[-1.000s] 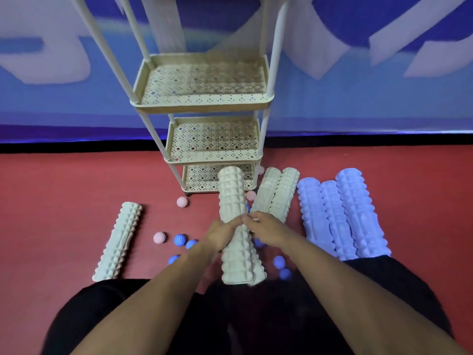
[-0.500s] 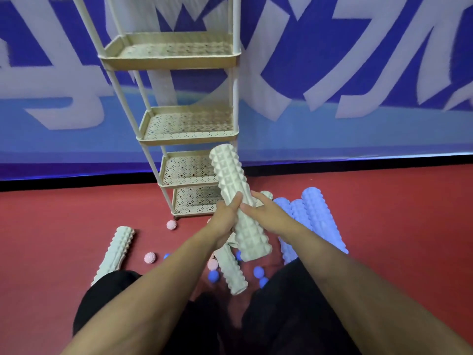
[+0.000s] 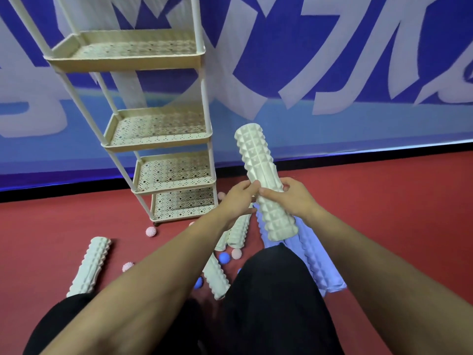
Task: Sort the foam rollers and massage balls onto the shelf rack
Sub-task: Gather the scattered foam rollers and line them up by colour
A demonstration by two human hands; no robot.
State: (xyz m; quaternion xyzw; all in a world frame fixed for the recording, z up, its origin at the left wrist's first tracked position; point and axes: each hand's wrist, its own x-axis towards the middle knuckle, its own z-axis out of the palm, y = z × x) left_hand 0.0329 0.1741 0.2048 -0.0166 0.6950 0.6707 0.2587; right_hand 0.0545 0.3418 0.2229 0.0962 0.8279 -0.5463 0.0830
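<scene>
We hold a cream foam roller [image 3: 263, 183] just right of the shelf rack [image 3: 156, 139], left hand [image 3: 236, 198] and right hand [image 3: 294, 197] both curled round its middle, likely balancing its length before shelving; every tier looks bare.

Large white strokes on the blue banner [image 3: 332, 60] are unreadable.

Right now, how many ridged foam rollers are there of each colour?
Cream ridged foam rollers: 5
Lavender ridged foam rollers: 3, partly hidden
Total: 8
</scene>
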